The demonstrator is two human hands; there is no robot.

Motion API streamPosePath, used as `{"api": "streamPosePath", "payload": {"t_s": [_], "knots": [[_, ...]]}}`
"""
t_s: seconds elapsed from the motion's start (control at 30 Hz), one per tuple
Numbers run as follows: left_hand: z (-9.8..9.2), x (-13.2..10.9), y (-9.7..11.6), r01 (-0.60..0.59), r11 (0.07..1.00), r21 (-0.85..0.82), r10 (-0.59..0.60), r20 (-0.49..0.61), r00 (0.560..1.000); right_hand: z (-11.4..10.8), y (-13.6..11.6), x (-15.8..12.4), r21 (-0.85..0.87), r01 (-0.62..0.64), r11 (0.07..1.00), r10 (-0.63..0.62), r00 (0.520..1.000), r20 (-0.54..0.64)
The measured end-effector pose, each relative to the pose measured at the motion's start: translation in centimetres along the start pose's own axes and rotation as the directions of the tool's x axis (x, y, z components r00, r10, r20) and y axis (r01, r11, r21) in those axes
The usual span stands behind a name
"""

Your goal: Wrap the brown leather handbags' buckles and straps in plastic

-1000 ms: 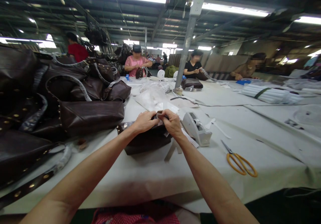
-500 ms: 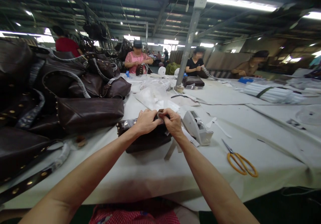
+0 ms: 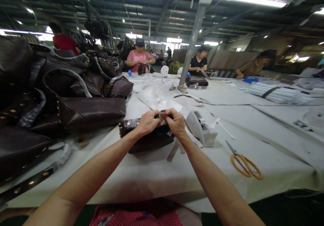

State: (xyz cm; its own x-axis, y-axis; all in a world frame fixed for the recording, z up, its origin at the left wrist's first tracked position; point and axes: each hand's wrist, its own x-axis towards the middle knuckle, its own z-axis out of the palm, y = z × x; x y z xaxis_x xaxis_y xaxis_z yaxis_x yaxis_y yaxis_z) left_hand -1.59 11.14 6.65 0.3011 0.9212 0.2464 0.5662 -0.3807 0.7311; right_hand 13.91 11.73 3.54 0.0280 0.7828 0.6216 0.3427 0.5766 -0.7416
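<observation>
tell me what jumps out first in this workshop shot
Both hands meet in the middle: the left hand and right hand pinch the top of a small brown bag. A big heap of brown bags fills the left side of the table. On the right lie yellow-handled scissors, with a white tape dispenser beside the hands.
</observation>
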Motion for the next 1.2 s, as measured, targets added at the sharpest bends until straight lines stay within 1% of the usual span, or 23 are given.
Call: {"api": "streamPosePath", "payload": {"t_s": [0.1,0.17,0.27,0.37,0.43,0.5,0.63,0.8,0.9,1.0,1.07,1.2], "knots": [[0.0,0.0,0.0,-0.034,0.999,0.037,0.034,-0.007,0.999,-0.2,0.2,0.2,0.002,0.029,1.000,-0.029,0.999,-0.015],[-0.1,0.0,-0.1,-0.031,0.999,0.025,0.031,0.000,1.000,-0.4,0.3,0.4,0.012,0.025,1.000,-0.026,1.000,0.016],[-0.2,0.2,-0.2,-0.028,1.000,0.003,0.028,0.014,0.999,-1.1,0.2,0.9,0.029,0.039,0.999,-0.042,0.992,0.119],[-0.2,0.3,-0.2,-0.037,0.999,-0.001,0.037,0.010,0.999,-1.6,0.0,1.3,-0.027,0.136,0.990,-0.126,0.962,0.240],[-0.2,0.3,-0.2,-0.037,0.999,0.008,0.037,0.007,0.999,-1.8,-0.2,1.4,-0.084,0.206,0.975,-0.176,0.945,0.275],[-0.1,0.3,-0.1,-0.033,0.999,0.017,0.033,0.005,0.999,-1.7,-0.3,1.3,-0.123,0.248,0.961,-0.209,0.941,0.265],[0.0,0.3,0.0,-0.023,0.999,0.040,0.023,-0.004,1.000,-1.4,-0.3,0.7,-0.166,0.316,0.934,-0.281,0.937,0.206],[-0.2,0.3,0.1,-0.008,0.999,0.052,0.008,0.009,1.000,-1.1,0.3,0.1,-0.146,0.359,0.922,-0.339,0.930,0.144],[-0.2,0.4,0.1,-0.028,0.998,0.052,0.027,0.018,0.999,-0.9,1.1,-0.2,-0.157,0.406,0.901,-0.391,0.913,0.114],[-0.2,0.5,0.0,-0.045,0.997,0.066,0.043,0.034,0.999,-1.0,2.0,-0.4,-0.164,0.465,0.870,-0.449,0.885,0.123],[-0.1,0.6,-0.1,-0.044,0.997,0.070,0.040,0.051,0.998,-1.3,2.5,-0.4,-0.175,0.526,0.832,-0.502,0.849,0.162],[0.0,0.8,-0.6,-0.042,0.998,0.039,0.038,0.078,0.996,-2.1,3.3,0.3,-0.201,0.676,0.709,-0.609,0.730,0.311]]}}
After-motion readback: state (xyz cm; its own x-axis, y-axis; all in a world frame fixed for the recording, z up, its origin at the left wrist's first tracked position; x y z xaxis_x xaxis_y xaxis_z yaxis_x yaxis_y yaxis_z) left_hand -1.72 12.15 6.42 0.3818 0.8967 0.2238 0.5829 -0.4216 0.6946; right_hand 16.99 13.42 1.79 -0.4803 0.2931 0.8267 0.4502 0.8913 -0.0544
